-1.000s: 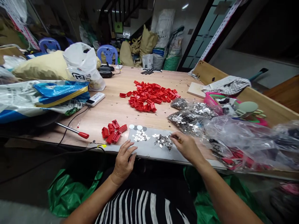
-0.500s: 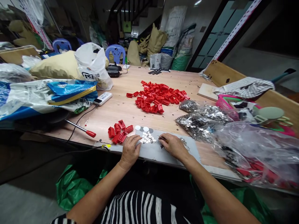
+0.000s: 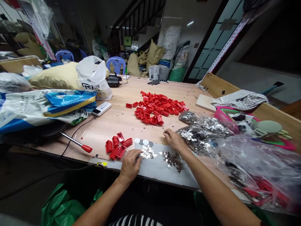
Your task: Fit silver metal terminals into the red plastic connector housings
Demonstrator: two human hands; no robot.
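Note:
My left hand [image 3: 130, 164] rests at the left of the grey mat [image 3: 155, 169], fingers curled together beside a pile of shiny flat metal pieces [image 3: 148, 152]. What it holds, if anything, is hidden. My right hand [image 3: 174, 140] is over the table beyond the mat, near the bags of metal parts. Its thumb and fingers are pinched; anything between them is too small to make out. A darker heap of small metal parts [image 3: 173, 161] lies under my right forearm's left side. Several red plastic housings [image 3: 118, 146] sit left of the mat.
A big pile of red housings [image 3: 160, 108] lies mid-table. Clear bags of metal parts [image 3: 197, 135] and a pink basket [image 3: 225, 117] stand right. A red-handled lever [image 3: 86, 148], a white power bank [image 3: 102, 109] with a cable and plastic sacks [image 3: 68, 102] are on the left.
My right hand has moved away from the mat's near part, forward onto the table, uncovering the darker metal heap. My left hand stays beside the shiny pile. The camera view has tilted up.

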